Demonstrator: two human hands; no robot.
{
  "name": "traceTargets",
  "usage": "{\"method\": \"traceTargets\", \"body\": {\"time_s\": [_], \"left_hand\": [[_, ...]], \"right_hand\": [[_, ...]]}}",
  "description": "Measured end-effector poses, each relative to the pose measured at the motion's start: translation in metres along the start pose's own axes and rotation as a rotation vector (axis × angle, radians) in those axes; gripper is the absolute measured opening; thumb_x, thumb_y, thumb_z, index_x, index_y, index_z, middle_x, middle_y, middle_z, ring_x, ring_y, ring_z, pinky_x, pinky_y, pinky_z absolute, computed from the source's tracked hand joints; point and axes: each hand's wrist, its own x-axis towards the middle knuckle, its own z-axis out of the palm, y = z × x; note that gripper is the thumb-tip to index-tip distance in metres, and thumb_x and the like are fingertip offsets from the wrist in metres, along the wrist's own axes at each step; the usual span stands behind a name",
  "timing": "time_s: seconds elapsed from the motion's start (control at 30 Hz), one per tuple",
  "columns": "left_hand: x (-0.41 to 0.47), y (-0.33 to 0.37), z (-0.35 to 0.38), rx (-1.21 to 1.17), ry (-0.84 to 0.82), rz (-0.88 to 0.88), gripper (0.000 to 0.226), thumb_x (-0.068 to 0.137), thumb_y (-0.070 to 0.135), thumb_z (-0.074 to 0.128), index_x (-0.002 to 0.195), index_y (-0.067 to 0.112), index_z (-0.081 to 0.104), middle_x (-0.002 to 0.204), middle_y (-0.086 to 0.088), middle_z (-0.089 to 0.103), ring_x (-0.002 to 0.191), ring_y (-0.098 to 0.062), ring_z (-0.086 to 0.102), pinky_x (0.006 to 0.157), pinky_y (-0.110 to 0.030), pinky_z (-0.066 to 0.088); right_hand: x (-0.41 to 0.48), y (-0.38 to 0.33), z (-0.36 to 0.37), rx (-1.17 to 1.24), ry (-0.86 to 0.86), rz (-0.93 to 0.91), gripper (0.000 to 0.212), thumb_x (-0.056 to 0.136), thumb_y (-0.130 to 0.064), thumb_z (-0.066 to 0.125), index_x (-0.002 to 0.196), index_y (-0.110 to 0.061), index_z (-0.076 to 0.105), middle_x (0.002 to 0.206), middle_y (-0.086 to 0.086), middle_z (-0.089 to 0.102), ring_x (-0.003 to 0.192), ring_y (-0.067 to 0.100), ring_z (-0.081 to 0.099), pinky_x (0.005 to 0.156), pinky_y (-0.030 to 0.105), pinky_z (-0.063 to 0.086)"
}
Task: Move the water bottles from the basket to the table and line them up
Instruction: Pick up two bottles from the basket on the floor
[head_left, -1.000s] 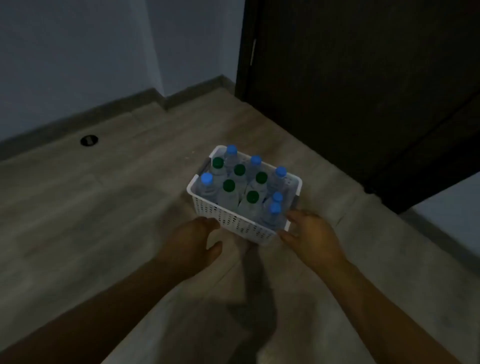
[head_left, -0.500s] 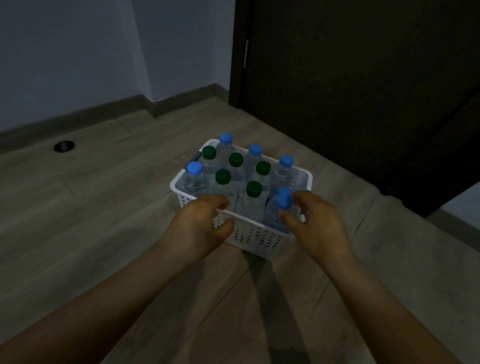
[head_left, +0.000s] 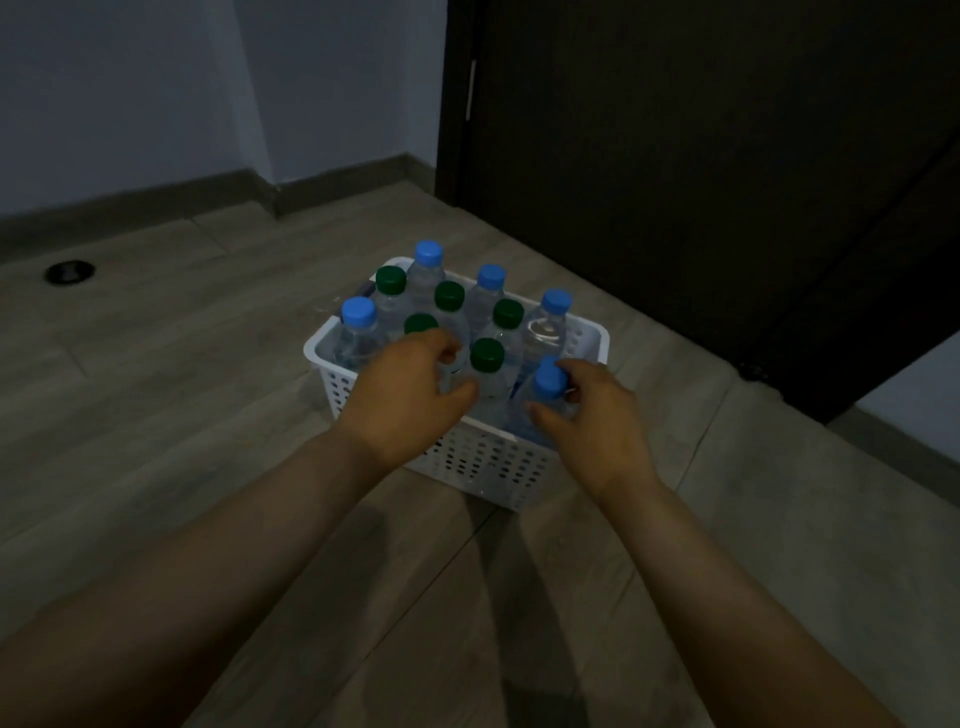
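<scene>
- Near right corner of basket (head_left: 524, 467): right hand (head_left: 597, 421) wraps thumb and fingers round blue-capped bottle (head_left: 549, 383); its lower body is hidden by the wall.
- Left hand (head_left: 410, 389) curls round green-capped bottle (head_left: 420, 323); only part of the cap shows.
- Other water bottles (head_left: 545, 332) stand upright inside the basket; labels too dim to read.
- Half a second back, left hand was at near rim.
- Basket sits on floor (head_left: 182, 415) by dark door (head_left: 675, 156).

Grey wood-grain plank floor (head_left: 156, 415), laid throughout. Pale grey wall (head_left: 130, 93) at rear left, with a dark skirting board (head_left: 130, 200) along its base. Small round dark disc (head_left: 69, 272) set in the floor, far left. Dark door (head_left: 675, 156), rear right.
</scene>
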Motion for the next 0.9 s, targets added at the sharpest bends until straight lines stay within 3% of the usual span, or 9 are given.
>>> {"method": "traceTargets", "body": {"time_s": [0.17,0.33,0.47,0.63,0.8,0.9], "left_hand": [[0.012,-0.006,0.019,-0.002,0.004,-0.003,0.032,0.085,0.028,0.065,0.113,0.014,0.059,0.111,0.000,0.063,0.096,-0.009,0.058,0.081,-0.025,0.047],[0.018,-0.012,0.035,-0.062,0.055,-0.040,0.025,0.086,0.027,0.066,0.102,0.009,0.065,0.102,-0.007,0.068,0.094,-0.015,0.063,0.084,-0.034,0.054],[0.018,-0.015,0.047,-0.021,0.096,-0.020,0.021,0.086,0.027,0.066,0.096,0.009,0.064,0.091,-0.003,0.065,0.083,-0.014,0.059,0.065,-0.021,0.043],[0.016,-0.014,0.052,-0.029,0.154,0.017,0.020,0.084,0.027,0.068,0.098,0.012,0.064,0.092,0.002,0.061,0.086,-0.009,0.054,0.073,-0.022,0.039],[0.007,-0.014,0.052,-0.081,0.174,0.074,0.021,0.085,0.026,0.068,0.099,0.010,0.066,0.098,-0.002,0.067,0.091,-0.012,0.060,0.079,-0.027,0.049],[0.001,-0.008,0.047,-0.097,0.200,0.122,0.014,0.085,0.025,0.067,0.097,0.018,0.064,0.097,0.008,0.064,0.089,0.003,0.056,0.078,-0.016,0.045]], "right_hand": [[0.002,0.009,0.004,0.054,0.013,0.052,0.036,0.086,-0.025,0.068,0.119,-0.011,0.061,0.115,0.005,0.058,0.101,0.012,0.054,0.081,0.017,0.043],[-0.004,0.012,0.009,0.218,0.071,0.085,0.031,0.087,-0.025,0.066,0.117,-0.017,0.062,0.113,-0.009,0.060,0.088,-0.009,0.050,0.070,-0.004,0.038],[-0.011,0.012,0.017,0.345,0.124,0.123,0.030,0.088,-0.027,0.066,0.118,-0.020,0.063,0.113,-0.014,0.063,0.092,-0.013,0.055,0.072,-0.003,0.044],[-0.015,0.011,0.020,0.444,0.205,0.118,0.030,0.089,-0.019,0.066,0.118,-0.014,0.065,0.112,-0.006,0.069,0.095,-0.010,0.061,0.075,0.003,0.047],[-0.019,0.002,0.014,0.457,0.282,0.068,0.025,0.089,-0.019,0.067,0.113,-0.011,0.067,0.103,-0.001,0.071,0.088,-0.004,0.063,0.072,0.009,0.050],[-0.016,-0.010,-0.002,0.444,0.340,0.015,0.028,0.088,-0.021,0.067,0.115,-0.012,0.066,0.102,-0.008,0.069,0.089,-0.008,0.062,0.074,0.011,0.052]]}}
